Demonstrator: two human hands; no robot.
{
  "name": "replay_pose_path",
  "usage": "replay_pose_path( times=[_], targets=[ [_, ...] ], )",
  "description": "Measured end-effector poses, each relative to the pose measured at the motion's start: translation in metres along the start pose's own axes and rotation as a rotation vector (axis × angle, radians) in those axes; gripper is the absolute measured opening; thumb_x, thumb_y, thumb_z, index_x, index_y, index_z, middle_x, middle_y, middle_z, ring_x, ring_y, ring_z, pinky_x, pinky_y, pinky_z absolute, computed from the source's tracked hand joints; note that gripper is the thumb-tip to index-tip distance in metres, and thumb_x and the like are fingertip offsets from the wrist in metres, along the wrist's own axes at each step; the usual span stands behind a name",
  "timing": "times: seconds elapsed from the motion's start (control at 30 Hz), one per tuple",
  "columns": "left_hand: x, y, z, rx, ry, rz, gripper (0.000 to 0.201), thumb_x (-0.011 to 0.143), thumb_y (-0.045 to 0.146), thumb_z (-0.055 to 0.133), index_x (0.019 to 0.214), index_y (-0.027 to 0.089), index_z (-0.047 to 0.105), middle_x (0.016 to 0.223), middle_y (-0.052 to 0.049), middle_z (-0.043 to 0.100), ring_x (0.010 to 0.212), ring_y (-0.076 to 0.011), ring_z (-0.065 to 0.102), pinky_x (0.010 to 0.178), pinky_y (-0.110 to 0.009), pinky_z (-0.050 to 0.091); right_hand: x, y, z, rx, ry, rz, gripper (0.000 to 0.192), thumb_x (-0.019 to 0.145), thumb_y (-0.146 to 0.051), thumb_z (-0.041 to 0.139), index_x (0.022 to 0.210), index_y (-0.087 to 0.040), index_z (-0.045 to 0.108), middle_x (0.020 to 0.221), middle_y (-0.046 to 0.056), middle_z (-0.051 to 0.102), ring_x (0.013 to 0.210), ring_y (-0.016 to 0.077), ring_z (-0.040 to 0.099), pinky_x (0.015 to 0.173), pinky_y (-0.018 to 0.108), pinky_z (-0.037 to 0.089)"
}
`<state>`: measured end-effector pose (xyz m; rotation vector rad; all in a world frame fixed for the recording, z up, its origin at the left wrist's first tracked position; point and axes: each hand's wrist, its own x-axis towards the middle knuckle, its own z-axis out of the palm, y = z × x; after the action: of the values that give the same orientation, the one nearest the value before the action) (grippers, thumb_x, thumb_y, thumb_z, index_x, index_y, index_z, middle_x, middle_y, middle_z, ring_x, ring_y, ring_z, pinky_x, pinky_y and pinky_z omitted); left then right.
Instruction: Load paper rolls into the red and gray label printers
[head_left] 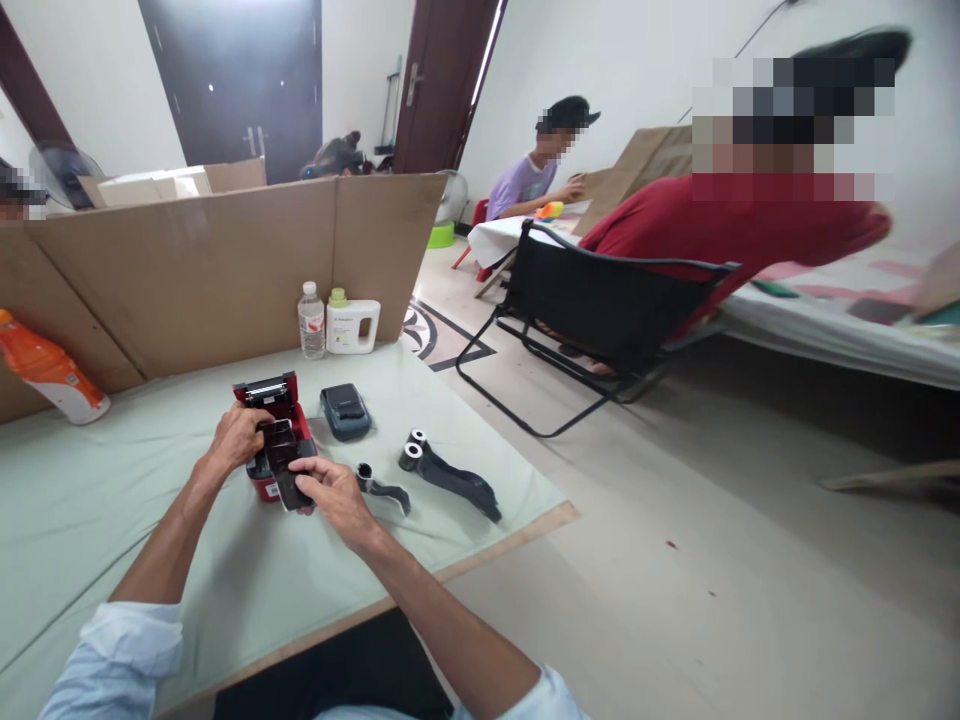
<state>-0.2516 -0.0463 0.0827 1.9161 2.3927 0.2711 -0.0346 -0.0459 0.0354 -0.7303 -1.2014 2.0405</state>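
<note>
A small red and black machine, which looks like a portable printer, stands on the table with its lid raised. Over its front is a dark flat piece with shiny pale edges; its exact kind is unclear. My left hand is closed on the upper left end of this piece. Lower down, my right hand grips its right side, thumb on top. Part of the machine is hidden behind the piece and my fingers. To the right lie a dark blue-grey device and two black strips, a short one and a long one, with rolled ends.
At the table's far side stand a water bottle, a white jug and a cardboard screen. An orange bottle leans at left. A person in red sits in a black folding chair; another in purple sits beyond.
</note>
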Motion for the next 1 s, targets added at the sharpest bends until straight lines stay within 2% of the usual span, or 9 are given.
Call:
replay_pose_path(
  times=[0.13,0.3,0.43,0.63,0.8,0.9,1.0],
  targets=[
    [0.0,0.005,-0.004,0.031,-0.014,-0.027,0.046,0.082,0.012,0.055,0.115,0.029,0.082,0.115,-0.007,0.08,0.117,-0.0289,0.067,0.096,-0.035,0.053,-0.001,-0.005,0.003,0.002,-0.001,0.012,0.036,0.064,-0.038,0.079,0.093,-0.017,0.075,0.065,-0.001,0.071,0.047,0.0116,0.059,0.047,0.024,0.048],
    [0.001,0.012,-0.009,0.092,-0.061,-0.058,0.049,0.078,0.01,0.054,0.113,0.03,0.082,0.108,-0.008,0.082,0.102,-0.0282,0.073,0.086,-0.033,0.053,0.0,-0.009,0.005,0.023,-0.01,0.001,0.038,0.065,-0.039,0.082,0.095,-0.017,0.075,0.067,-0.002,0.071,0.049,0.0102,0.059,0.048,0.024,0.05],
    [0.003,0.015,-0.01,0.125,-0.062,-0.051,0.051,0.076,0.01,0.053,0.113,0.03,0.082,0.105,-0.01,0.082,0.098,-0.0305,0.075,0.081,-0.036,0.054,0.004,-0.01,0.003,0.021,-0.019,-0.014,0.038,0.066,-0.04,0.083,0.095,-0.017,0.075,0.066,-0.003,0.07,0.048,0.0097,0.058,0.047,0.023,0.05],
    [0.006,0.016,-0.003,0.125,-0.008,-0.086,0.049,0.074,0.009,0.057,0.11,0.03,0.083,0.101,-0.01,0.083,0.097,-0.0294,0.076,0.085,-0.035,0.055,0.006,-0.012,0.004,0.042,-0.004,-0.012,0.038,0.064,-0.039,0.084,0.094,-0.017,0.075,0.063,-0.004,0.068,0.047,0.0092,0.057,0.045,0.022,0.049],
    [0.004,0.018,-0.007,0.12,-0.059,-0.103,0.053,0.076,0.009,0.056,0.117,0.03,0.081,0.11,-0.01,0.082,0.102,-0.031,0.075,0.086,-0.037,0.055,0.009,-0.016,0.003,0.048,-0.001,-0.013,0.038,0.064,-0.039,0.084,0.094,-0.016,0.075,0.066,-0.003,0.07,0.047,0.0091,0.058,0.045,0.023,0.05],
    [-0.004,0.016,-0.009,0.04,-0.059,-0.06,0.051,0.079,0.01,0.053,0.116,0.031,0.081,0.118,-0.008,0.081,0.106,-0.0298,0.074,0.088,-0.036,0.055,0.015,-0.017,0.001,0.033,-0.001,-0.005,0.04,0.064,-0.039,0.084,0.095,-0.016,0.074,0.068,-0.001,0.072,0.044,0.0094,0.059,0.043,0.022,0.048],
    [-0.012,0.011,-0.007,-0.072,-0.02,0.052,0.049,0.082,0.01,0.049,0.113,0.03,0.082,0.119,-0.006,0.081,0.106,-0.0266,0.073,0.092,-0.034,0.054,0.02,-0.017,0.001,0.017,0.003,0.005,0.041,0.064,-0.038,0.084,0.096,-0.015,0.074,0.068,-0.001,0.072,0.044,0.0102,0.06,0.043,0.022,0.048]
  ],
)
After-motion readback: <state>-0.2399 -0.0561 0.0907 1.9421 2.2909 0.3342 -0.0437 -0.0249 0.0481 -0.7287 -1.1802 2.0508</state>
